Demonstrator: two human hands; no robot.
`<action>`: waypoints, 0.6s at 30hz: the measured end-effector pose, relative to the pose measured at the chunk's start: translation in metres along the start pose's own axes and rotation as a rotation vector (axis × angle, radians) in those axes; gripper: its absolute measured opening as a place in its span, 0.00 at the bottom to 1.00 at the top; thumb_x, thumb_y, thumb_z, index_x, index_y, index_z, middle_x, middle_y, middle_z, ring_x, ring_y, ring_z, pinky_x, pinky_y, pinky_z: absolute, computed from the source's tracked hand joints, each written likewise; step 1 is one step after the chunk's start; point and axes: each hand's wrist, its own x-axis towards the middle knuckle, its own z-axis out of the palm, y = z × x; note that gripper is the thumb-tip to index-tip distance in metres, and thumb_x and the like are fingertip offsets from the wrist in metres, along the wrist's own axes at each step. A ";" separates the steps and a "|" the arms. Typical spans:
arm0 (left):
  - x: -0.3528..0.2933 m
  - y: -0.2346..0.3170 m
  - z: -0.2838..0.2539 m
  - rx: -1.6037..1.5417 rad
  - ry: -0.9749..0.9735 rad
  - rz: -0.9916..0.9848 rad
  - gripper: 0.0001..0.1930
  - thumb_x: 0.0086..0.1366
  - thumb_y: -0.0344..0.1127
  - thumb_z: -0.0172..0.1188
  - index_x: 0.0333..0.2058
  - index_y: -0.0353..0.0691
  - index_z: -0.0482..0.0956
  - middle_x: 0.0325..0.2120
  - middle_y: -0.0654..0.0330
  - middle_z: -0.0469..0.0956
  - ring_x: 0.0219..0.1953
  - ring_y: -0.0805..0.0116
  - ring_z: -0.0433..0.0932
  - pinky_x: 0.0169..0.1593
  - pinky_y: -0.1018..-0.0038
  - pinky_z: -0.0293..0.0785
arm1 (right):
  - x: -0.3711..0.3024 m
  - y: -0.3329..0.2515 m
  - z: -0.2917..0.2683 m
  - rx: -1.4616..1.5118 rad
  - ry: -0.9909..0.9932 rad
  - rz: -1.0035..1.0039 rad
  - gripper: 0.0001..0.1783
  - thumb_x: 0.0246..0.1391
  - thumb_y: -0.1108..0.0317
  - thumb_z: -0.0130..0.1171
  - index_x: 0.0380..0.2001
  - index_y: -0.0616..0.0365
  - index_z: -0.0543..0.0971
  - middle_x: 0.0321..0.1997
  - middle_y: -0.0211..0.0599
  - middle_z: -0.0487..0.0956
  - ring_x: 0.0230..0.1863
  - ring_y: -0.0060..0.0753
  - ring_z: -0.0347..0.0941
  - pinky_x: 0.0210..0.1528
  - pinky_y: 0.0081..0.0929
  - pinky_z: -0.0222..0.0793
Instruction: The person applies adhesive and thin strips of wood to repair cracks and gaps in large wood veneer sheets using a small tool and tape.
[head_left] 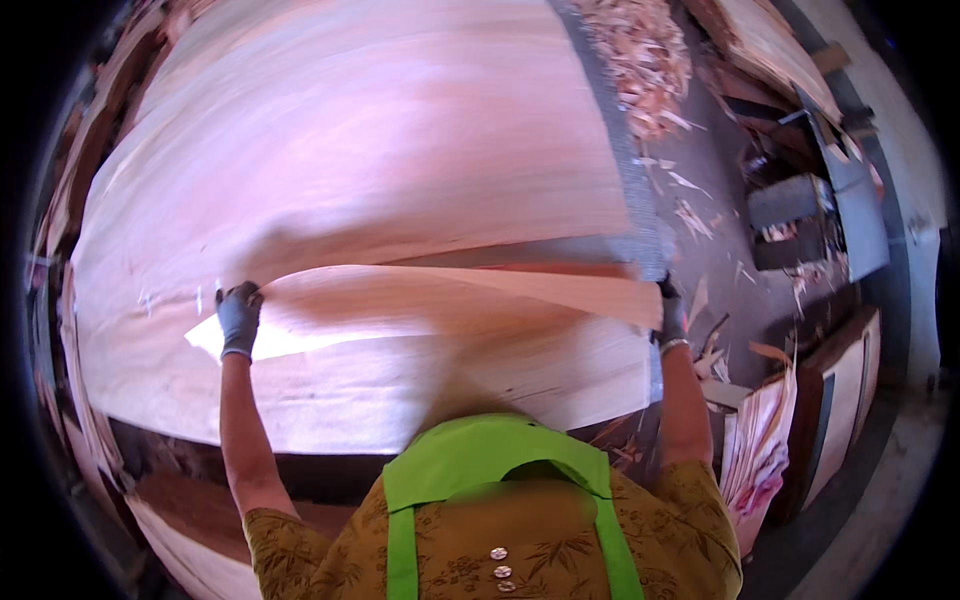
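A long, narrow strip of pale wood veneer [450,296] stretches between my two gloved hands, bowed and lifted along its length. My left hand [239,318], in a dark grey glove, grips the strip near its left end, where a bright pointed corner hangs down. At the other end, my right hand [671,315] is closed on the strip's right edge; its fingers are partly hidden. Beneath the strip lies a large veneer sheet [380,130] on a wide stack. A dark gap, with a reddish band in it, shows just beyond the strip's right half.
Wood scraps [640,70] are heaped at the far right, with loose slivers on the floor [720,240]. A grey metal box [790,205] stands on the right. Stacked veneer sheets [760,445] stand near my right arm, and more boards [190,535] lie at the lower left.
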 end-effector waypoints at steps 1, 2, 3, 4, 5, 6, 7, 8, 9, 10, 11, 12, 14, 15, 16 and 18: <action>-0.001 0.004 -0.002 0.055 -0.067 -0.060 0.06 0.54 0.37 0.58 0.31 0.47 0.78 0.30 0.59 0.79 0.39 0.59 0.75 0.54 0.56 0.57 | 0.000 -0.004 0.014 0.098 0.051 0.065 0.17 0.59 0.60 0.40 0.35 0.56 0.77 0.26 0.31 0.76 0.25 0.30 0.73 0.29 0.28 0.70; 0.005 0.007 -0.004 0.093 -0.117 -0.102 0.05 0.54 0.37 0.58 0.31 0.48 0.78 0.31 0.60 0.79 0.39 0.59 0.75 0.56 0.55 0.55 | 0.001 -0.012 0.029 0.321 0.021 0.177 0.17 0.60 0.60 0.40 0.35 0.56 0.77 0.23 0.30 0.76 0.23 0.31 0.72 0.26 0.27 0.69; 0.010 0.010 -0.004 0.126 -0.163 -0.139 0.06 0.55 0.38 0.57 0.32 0.49 0.78 0.32 0.60 0.79 0.40 0.59 0.75 0.57 0.53 0.54 | -0.001 -0.023 0.033 0.004 0.071 0.140 0.14 0.58 0.61 0.44 0.34 0.56 0.77 0.24 0.30 0.76 0.23 0.29 0.72 0.26 0.26 0.69; 0.023 0.014 -0.001 0.148 -0.138 -0.121 0.06 0.56 0.38 0.57 0.33 0.50 0.79 0.32 0.61 0.79 0.41 0.60 0.75 0.58 0.53 0.53 | 0.003 -0.034 0.039 -0.239 0.104 0.166 0.11 0.56 0.63 0.49 0.33 0.56 0.78 0.24 0.30 0.77 0.23 0.28 0.72 0.26 0.26 0.68; 0.031 0.017 0.003 0.172 -0.123 -0.115 0.06 0.56 0.38 0.57 0.33 0.50 0.79 0.32 0.61 0.79 0.41 0.61 0.75 0.58 0.53 0.53 | 0.007 -0.038 0.048 -0.364 0.068 0.047 0.09 0.53 0.62 0.54 0.30 0.55 0.77 0.19 0.27 0.73 0.17 0.24 0.66 0.20 0.23 0.62; 0.040 0.019 0.007 0.187 -0.106 -0.120 0.06 0.56 0.38 0.57 0.33 0.50 0.80 0.33 0.61 0.79 0.42 0.61 0.75 0.58 0.53 0.54 | 0.011 -0.040 0.053 -0.470 0.030 -0.051 0.07 0.50 0.62 0.58 0.27 0.53 0.77 0.14 0.25 0.69 0.12 0.20 0.61 0.14 0.21 0.55; 0.046 0.021 0.013 0.220 -0.129 -0.131 0.06 0.55 0.38 0.58 0.32 0.50 0.80 0.33 0.61 0.79 0.42 0.62 0.75 0.58 0.52 0.53 | 0.015 -0.042 0.057 -0.465 0.074 -0.081 0.09 0.44 0.62 0.64 0.23 0.54 0.77 0.14 0.25 0.69 0.13 0.20 0.61 0.14 0.23 0.56; 0.051 0.021 0.019 0.246 -0.127 -0.133 0.06 0.54 0.39 0.59 0.31 0.50 0.80 0.33 0.61 0.78 0.42 0.62 0.74 0.58 0.52 0.53 | 0.019 -0.041 0.059 -0.482 0.099 -0.090 0.09 0.44 0.62 0.64 0.23 0.54 0.77 0.14 0.25 0.69 0.13 0.20 0.61 0.15 0.23 0.56; 0.055 0.021 0.025 0.275 -0.134 -0.143 0.05 0.54 0.39 0.59 0.30 0.50 0.80 0.33 0.61 0.78 0.42 0.62 0.74 0.58 0.52 0.53 | 0.024 -0.040 0.061 -0.500 0.123 -0.094 0.09 0.44 0.63 0.64 0.22 0.55 0.77 0.14 0.24 0.69 0.13 0.20 0.61 0.15 0.23 0.56; 0.058 0.020 0.030 0.321 -0.140 -0.135 0.06 0.53 0.40 0.59 0.30 0.51 0.80 0.33 0.62 0.78 0.42 0.62 0.74 0.58 0.51 0.54 | 0.027 -0.037 0.062 -0.517 0.145 -0.098 0.09 0.43 0.63 0.64 0.22 0.55 0.77 0.14 0.24 0.69 0.14 0.19 0.61 0.15 0.24 0.56; 0.060 0.020 0.035 0.369 -0.148 -0.135 0.06 0.52 0.41 0.60 0.29 0.52 0.80 0.32 0.62 0.78 0.42 0.63 0.75 0.57 0.51 0.55 | 0.029 -0.034 0.062 -0.488 0.178 -0.109 0.09 0.42 0.64 0.66 0.21 0.56 0.78 0.16 0.24 0.71 0.15 0.19 0.61 0.16 0.25 0.57; 0.060 0.019 0.039 0.425 -0.179 -0.134 0.06 0.51 0.41 0.60 0.29 0.52 0.80 0.32 0.62 0.78 0.41 0.63 0.75 0.57 0.51 0.55 | 0.030 -0.032 0.062 -0.487 0.186 -0.121 0.09 0.41 0.64 0.66 0.21 0.57 0.78 0.16 0.24 0.71 0.15 0.19 0.61 0.16 0.25 0.56; 0.059 0.016 0.044 0.423 -0.186 -0.158 0.06 0.51 0.43 0.61 0.28 0.53 0.80 0.32 0.62 0.78 0.42 0.63 0.75 0.57 0.52 0.56 | 0.031 -0.028 0.060 -0.488 0.200 -0.142 0.09 0.40 0.65 0.66 0.20 0.57 0.78 0.17 0.24 0.72 0.15 0.19 0.61 0.16 0.24 0.56; 0.059 0.016 0.046 0.435 -0.208 -0.171 0.06 0.51 0.43 0.61 0.28 0.53 0.80 0.32 0.62 0.78 0.42 0.64 0.75 0.57 0.52 0.56 | 0.032 -0.027 0.058 -0.571 0.200 -0.102 0.09 0.40 0.68 0.66 0.25 0.58 0.78 0.21 0.26 0.74 0.20 0.20 0.64 0.21 0.24 0.60; 0.059 0.017 0.047 0.463 -0.232 -0.197 0.06 0.51 0.43 0.61 0.28 0.53 0.80 0.33 0.63 0.78 0.42 0.64 0.75 0.57 0.53 0.56 | 0.032 -0.027 0.057 -0.653 0.199 -0.059 0.11 0.39 0.71 0.65 0.29 0.60 0.79 0.26 0.28 0.76 0.25 0.22 0.67 0.27 0.24 0.64; 0.060 0.019 0.046 0.463 -0.229 -0.182 0.05 0.51 0.41 0.62 0.27 0.53 0.80 0.33 0.63 0.78 0.42 0.64 0.75 0.57 0.54 0.56 | 0.032 -0.027 0.054 -0.715 0.194 -0.027 0.10 0.39 0.71 0.65 0.29 0.60 0.79 0.25 0.29 0.76 0.24 0.22 0.67 0.26 0.23 0.64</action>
